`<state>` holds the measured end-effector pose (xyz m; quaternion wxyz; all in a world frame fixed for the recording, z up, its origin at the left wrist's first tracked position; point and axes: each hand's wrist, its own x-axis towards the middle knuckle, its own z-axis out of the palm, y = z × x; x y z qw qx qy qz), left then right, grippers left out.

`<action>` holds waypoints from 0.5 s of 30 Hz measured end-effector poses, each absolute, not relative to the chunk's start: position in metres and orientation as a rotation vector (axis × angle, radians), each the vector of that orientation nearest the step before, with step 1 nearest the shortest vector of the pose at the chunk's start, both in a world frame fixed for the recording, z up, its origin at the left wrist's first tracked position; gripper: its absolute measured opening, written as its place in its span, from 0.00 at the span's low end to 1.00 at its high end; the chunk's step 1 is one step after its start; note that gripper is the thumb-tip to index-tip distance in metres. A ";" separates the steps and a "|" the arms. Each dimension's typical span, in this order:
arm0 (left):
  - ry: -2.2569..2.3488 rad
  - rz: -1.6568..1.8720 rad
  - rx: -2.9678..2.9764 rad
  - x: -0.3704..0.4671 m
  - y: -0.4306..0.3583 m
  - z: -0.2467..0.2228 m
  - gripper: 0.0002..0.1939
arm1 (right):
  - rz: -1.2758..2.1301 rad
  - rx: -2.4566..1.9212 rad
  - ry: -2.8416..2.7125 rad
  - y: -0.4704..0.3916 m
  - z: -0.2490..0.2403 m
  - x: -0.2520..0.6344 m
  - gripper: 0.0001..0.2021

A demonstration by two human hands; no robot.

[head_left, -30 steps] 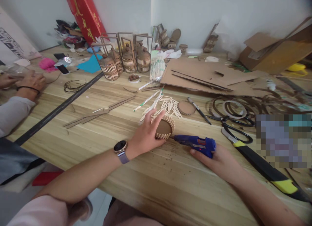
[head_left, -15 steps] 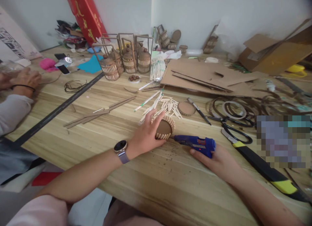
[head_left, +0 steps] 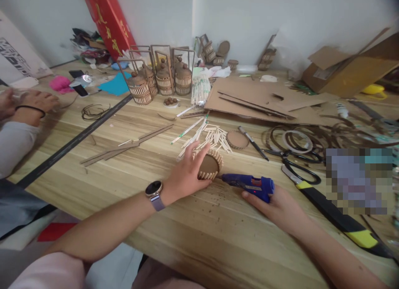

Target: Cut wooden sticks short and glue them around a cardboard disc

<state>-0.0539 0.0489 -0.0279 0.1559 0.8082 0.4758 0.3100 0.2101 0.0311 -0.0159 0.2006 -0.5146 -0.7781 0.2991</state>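
My left hand [head_left: 187, 172] grips the near left side of a round brown disc [head_left: 209, 166] edged with short pale sticks, thumb at the front and fingers at the back. My right hand [head_left: 276, 203] is closed round a blue glue gun [head_left: 249, 184] with a small red light. The gun's nozzle points left at the disc's near right edge; whether it touches cannot be made out. Behind the disc lies a heap of short pale sticks [head_left: 216, 137], and beside it a second round piece [head_left: 237, 139] with a brown rim.
Lidded baskets [head_left: 140, 89] with tall handles stand at the back left. Cardboard [head_left: 249, 97] lies behind the sticks. A pen [head_left: 254, 143], scissors [head_left: 299, 166] and a black-yellow tool [head_left: 330, 210] lie to the right. Another person's hands [head_left: 34, 104] are at the far left.
The view has shifted very slightly. My hands, the disc and the glue gun keep nearly the same places. The other person's hand at the far left has moved a little to the right.
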 end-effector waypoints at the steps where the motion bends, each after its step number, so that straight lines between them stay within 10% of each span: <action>1: 1.366 0.884 2.319 -0.054 0.049 -0.028 0.54 | 0.830 -1.439 -2.177 0.031 -0.015 0.210 0.18; 15: 1.367 0.874 2.308 -0.054 0.049 -0.028 0.55 | 0.871 -1.481 -2.152 0.028 -0.006 0.203 0.17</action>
